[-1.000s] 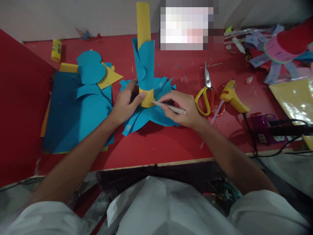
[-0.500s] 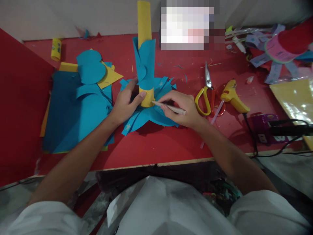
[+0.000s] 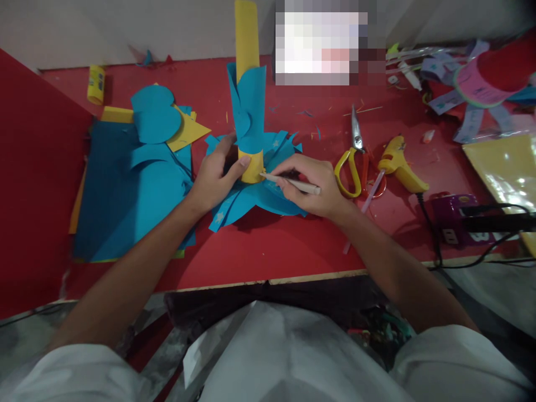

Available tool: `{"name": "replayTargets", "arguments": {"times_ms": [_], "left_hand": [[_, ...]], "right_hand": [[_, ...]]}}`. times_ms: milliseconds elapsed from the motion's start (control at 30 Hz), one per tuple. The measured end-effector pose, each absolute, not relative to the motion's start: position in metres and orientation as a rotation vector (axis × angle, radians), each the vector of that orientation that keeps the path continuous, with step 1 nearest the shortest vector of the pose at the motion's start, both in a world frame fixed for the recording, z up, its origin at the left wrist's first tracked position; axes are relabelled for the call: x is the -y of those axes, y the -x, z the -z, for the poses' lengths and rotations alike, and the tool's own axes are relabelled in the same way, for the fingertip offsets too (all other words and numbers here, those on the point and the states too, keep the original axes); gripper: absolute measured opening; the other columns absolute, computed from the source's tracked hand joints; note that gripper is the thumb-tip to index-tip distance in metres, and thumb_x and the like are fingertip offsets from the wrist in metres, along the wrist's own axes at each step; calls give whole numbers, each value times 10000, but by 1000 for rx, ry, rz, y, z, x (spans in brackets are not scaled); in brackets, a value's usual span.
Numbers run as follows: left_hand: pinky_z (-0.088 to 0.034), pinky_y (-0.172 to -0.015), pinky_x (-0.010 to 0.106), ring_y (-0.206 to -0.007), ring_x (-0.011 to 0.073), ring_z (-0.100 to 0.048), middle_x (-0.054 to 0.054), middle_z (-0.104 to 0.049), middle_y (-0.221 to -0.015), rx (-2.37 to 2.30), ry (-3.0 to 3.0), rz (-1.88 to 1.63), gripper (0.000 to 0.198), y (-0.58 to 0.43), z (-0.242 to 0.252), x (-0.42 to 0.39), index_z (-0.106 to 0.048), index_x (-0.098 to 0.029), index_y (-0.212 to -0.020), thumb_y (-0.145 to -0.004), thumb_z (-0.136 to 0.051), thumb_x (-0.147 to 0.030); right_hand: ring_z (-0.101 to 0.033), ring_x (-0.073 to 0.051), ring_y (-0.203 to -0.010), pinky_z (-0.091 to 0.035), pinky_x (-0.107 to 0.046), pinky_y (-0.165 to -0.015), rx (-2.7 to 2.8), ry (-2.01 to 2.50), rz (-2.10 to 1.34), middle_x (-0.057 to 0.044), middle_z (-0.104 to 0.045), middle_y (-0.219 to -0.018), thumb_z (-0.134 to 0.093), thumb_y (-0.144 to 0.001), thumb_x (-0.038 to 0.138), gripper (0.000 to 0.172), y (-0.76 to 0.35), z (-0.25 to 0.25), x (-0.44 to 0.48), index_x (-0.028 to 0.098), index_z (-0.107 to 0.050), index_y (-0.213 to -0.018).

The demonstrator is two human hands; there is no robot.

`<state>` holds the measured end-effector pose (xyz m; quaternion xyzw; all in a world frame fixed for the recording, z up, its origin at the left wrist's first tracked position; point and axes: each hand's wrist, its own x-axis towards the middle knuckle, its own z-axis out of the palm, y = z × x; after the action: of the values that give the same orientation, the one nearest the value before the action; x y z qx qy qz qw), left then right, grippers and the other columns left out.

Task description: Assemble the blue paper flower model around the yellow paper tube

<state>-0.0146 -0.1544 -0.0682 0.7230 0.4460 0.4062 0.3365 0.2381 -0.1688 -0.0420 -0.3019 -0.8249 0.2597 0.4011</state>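
A yellow paper tube (image 3: pixel 248 42) stands upright with a blue paper sleeve (image 3: pixel 252 111) wrapped round its middle. Its foot rests amid blue paper cutouts (image 3: pixel 255 201), some strips bearing pale stars. My left hand (image 3: pixel 218 174) is closed round the tube's lower end, thumb on the front, other fingers partly hidden behind it. Pinched in my right hand (image 3: pixel 312 181) is a thin pale stick, pointed like a pencil (image 3: pixel 299 183); its tip touches or nearly touches the tube's lower right edge, beside a tiny yellow bit.
Scissors (image 3: pixel 355 153) and a yellow glue gun (image 3: pixel 402 164) lie to the right, near a purple box (image 3: pixel 454 220) with black cables. Blue paper sheets (image 3: pixel 109 190) and a blue heart (image 3: pixel 154 114) are at left. A glue stick (image 3: pixel 96 85) sits behind; a pink-banded red paper craft (image 3: pixel 481 84) is far right.
Almost nothing differs. The outer end of the pale stick has shifted very slightly right along with my right hand; my left hand and the tube hold their place.
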Motion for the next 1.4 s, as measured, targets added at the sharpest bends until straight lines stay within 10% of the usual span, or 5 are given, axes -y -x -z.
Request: {"name": "replayTargets", "arguments": {"times_ms": [1400], "left_hand": [[-574,-1020,456,-1201,320,-699,122,-731,-1212,-1139,-1932,-1064,664,15,70,152,-535,-220,-1441,-969,-597,-683]], "right_hand": [[-633,-168,-770,-497,-315,-729,2141,655,-617,-28,-720,-835,-582,-1002,326,164,-237,44,165,216,-688,-941]]}}
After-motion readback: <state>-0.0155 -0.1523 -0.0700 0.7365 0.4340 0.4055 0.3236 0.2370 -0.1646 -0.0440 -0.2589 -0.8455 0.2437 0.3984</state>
